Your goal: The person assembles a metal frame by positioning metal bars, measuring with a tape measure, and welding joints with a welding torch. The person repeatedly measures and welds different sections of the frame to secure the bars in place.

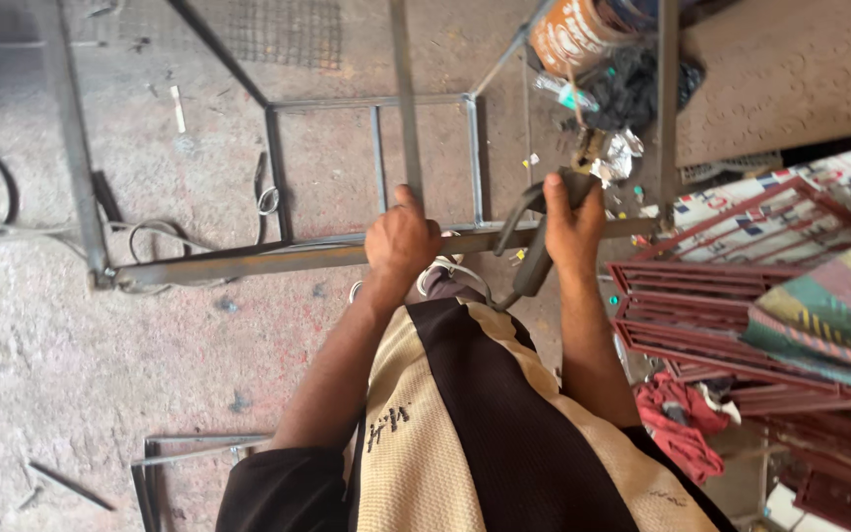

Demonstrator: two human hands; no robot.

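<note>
Head view, looking straight down at a concrete workshop floor (51, 374). Left hand (401, 241) is closed around a thin upright steel bar (406, 99) at its lower end, grip tight, fingers wrapped, right where the bar meets a long rusty angle-iron rail (248, 261). The rail is part of a grey welded metal frame (371, 101) with thin cross bars, lying on the floor in front of the person. Right hand (571, 232) is closed on the handle of a dark welding electrode holder (534, 246), grip fully wrapped; the holder hangs down and left from the fist, just beside the right end of the rail. The two hands are near each other, not touching. Stacked dark-red metal grilles (731, 286) sit to the right, with a patterned cloth (829, 315) over them and a red rag (677, 424) below. An orange-brown can (573, 34) and crumpled foil (613, 158) lie beyond the right hand. Loose cable (150, 232) runs along the floor at left.
</note>
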